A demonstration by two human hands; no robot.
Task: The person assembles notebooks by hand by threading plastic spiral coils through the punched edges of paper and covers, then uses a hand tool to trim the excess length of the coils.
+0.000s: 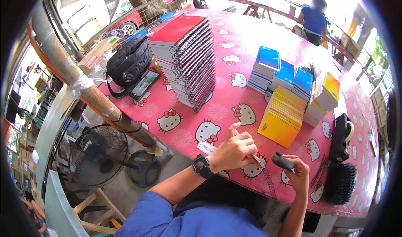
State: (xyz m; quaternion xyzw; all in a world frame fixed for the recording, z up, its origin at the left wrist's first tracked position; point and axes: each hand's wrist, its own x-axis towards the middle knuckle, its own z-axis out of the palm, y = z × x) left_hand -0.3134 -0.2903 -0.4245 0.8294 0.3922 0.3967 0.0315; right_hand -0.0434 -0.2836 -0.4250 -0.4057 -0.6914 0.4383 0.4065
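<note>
My left hand (235,152), with a black watch at its wrist, is closed around a thin white-edged notebook (258,160). That notebook is seen nearly edge-on, and part of it is hidden by my fingers. To its right, my right hand (299,173) grips a dark grey object (283,161) with a rounded end; its exact kind is unclear. The two hands are apart, over the front edge of the table. A loose wire coil (269,181) lies between them. Just beyond is a row of yellow spiral notebooks (279,121).
A tall stack of red spiral notebooks (180,31) stands left of centre. Blue notebooks (268,59) sit behind the yellow ones. At right are a black tape dispenser (340,138) and a bundle of black coils (341,183). A black bag (130,63), phone (144,85) and fan (98,149) are left.
</note>
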